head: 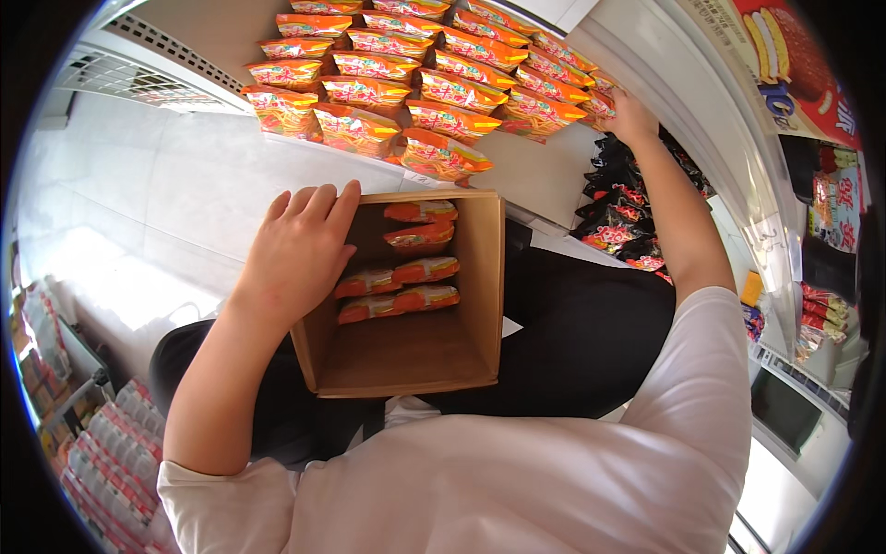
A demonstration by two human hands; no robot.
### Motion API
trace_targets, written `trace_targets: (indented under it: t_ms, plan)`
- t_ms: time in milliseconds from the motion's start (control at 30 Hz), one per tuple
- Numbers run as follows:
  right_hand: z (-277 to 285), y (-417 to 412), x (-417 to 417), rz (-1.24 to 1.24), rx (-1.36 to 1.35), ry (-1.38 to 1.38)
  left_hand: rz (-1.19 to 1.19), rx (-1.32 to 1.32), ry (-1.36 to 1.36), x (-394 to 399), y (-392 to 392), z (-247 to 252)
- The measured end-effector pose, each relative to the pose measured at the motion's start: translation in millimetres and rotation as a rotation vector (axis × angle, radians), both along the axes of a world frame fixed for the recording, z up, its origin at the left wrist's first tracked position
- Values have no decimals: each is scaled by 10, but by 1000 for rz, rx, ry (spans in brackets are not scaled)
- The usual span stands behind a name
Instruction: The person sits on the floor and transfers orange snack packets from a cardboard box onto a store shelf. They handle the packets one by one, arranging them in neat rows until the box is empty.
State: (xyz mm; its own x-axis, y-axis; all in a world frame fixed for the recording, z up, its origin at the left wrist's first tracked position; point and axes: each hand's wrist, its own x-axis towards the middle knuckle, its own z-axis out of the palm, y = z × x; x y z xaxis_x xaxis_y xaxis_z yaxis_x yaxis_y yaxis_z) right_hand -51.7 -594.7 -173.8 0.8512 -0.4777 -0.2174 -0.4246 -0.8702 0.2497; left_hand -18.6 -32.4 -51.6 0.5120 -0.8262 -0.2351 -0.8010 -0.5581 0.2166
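Note:
An upright cardboard box with its top open rests at my lap, several orange snack packets standing in rows inside. My left hand grips the box's upper left edge, fingers over the rim. My right hand reaches to the right end of the shelf and is closed around an orange snack packet; its fingertips are partly hidden. Rows of matching orange packets stand on the shelf before me. Black-and-red packets lie just below my right hand.
A white shelf bears the packets, with a small handwritten tag on its front edge. A wire basket is at the upper left. Plastic-wrapped bottles stand at the lower left. A curved clear shelf edge and more packaged snacks are at the right.

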Motion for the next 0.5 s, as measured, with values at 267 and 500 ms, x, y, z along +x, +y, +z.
trace_targets:
  t_ms: [267, 500]
  plan:
    - [675, 738, 271, 92, 219, 14, 53, 48, 52, -38, 228, 242]
    - [1606, 3014, 189, 425, 882, 629, 35, 51, 86, 10, 312, 179]
